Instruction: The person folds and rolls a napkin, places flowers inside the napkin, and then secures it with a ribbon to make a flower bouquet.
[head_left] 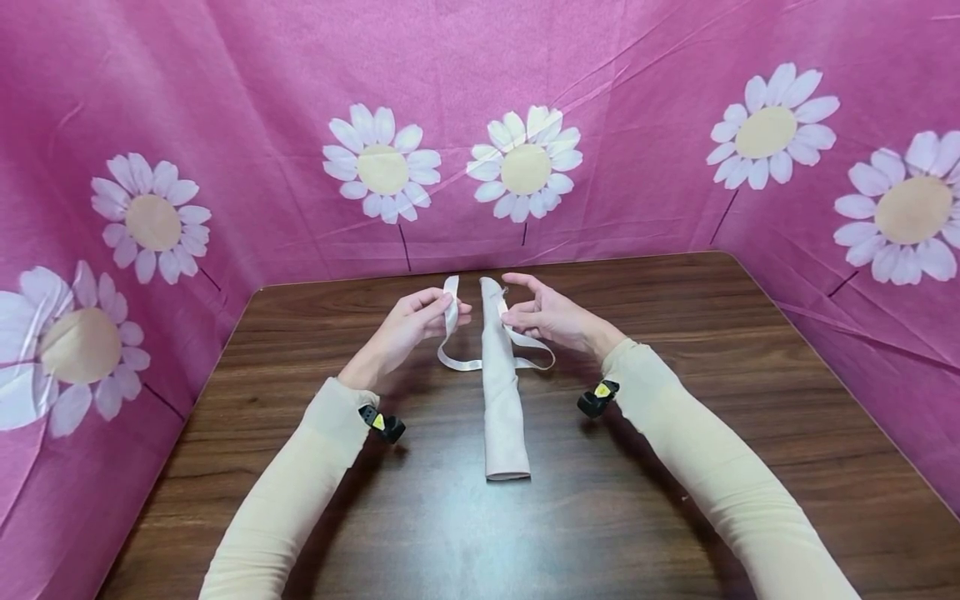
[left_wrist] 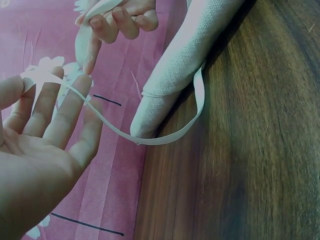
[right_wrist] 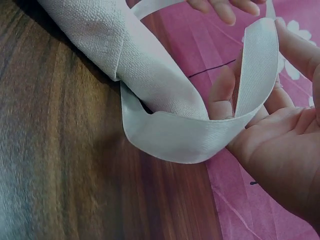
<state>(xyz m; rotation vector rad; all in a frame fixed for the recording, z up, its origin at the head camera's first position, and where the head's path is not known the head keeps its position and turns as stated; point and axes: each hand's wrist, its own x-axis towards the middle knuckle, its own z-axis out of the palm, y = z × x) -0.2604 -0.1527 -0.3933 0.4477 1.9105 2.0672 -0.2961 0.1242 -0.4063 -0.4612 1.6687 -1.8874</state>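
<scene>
A rolled off-white cloth (head_left: 502, 408) lies lengthwise on the table, its near end showing a flat open fold. A white satin ribbon (head_left: 461, 365) passes beneath the roll and loops up on both sides. On the left, my left hand (head_left: 408, 325) pinches one end of it between thumb and forefinger; the other fingers spread loosely in the left wrist view. My right hand (head_left: 557, 317) holds the ribbon's other side close to the roll's far end, forefinger extended. In the right wrist view the ribbon (right_wrist: 175, 140) bows out wide before reaching those fingers.
The brown wooden table (head_left: 360, 517) runs back to a pink cloth backdrop (head_left: 450, 75) printed with white daisies, which also hangs along both sides. Black straps with small yellow-marked devices (head_left: 378, 422) sit at both wrists, over cream sleeves.
</scene>
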